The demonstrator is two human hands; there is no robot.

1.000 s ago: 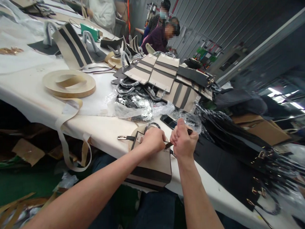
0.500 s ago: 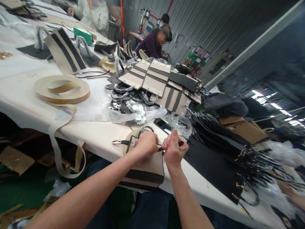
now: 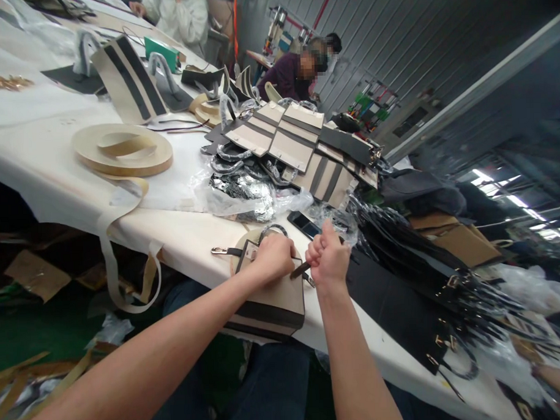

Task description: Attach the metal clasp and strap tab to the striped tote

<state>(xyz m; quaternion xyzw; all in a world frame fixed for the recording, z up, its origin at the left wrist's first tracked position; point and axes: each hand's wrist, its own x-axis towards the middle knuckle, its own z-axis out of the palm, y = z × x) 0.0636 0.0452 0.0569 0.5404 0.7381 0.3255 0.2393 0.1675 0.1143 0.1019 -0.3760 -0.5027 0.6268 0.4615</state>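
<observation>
At the far left, the loose tail of the tape roll (image 3: 89,154) hangs over the near edge of the worktop (image 3: 189,234); a snag there could drag the roll. To its right, the striped bag (image 3: 271,302) sits on the near edge, partly overhanging, so uneven pressure could tip it. The left hand (image 3: 275,259) rests on it, fingers curled; I cannot tell whether they grip anything. Right of that, the right hand's (image 3: 328,257) fingers are wrapped tightly around a dark tool (image 3: 300,270), which points at the left hand: a slip could hurt it or scuff the bag.

The roll is a flat, cream-and-tan disc. The bag is boxy, matte beige with black bands and dark edging; a shiny metal-tipped strap (image 3: 224,251) juts left. Farther right lie a glossy phone (image 3: 303,222), crinkled clear plastic (image 3: 342,223) and smooth black panels (image 3: 391,307).
</observation>
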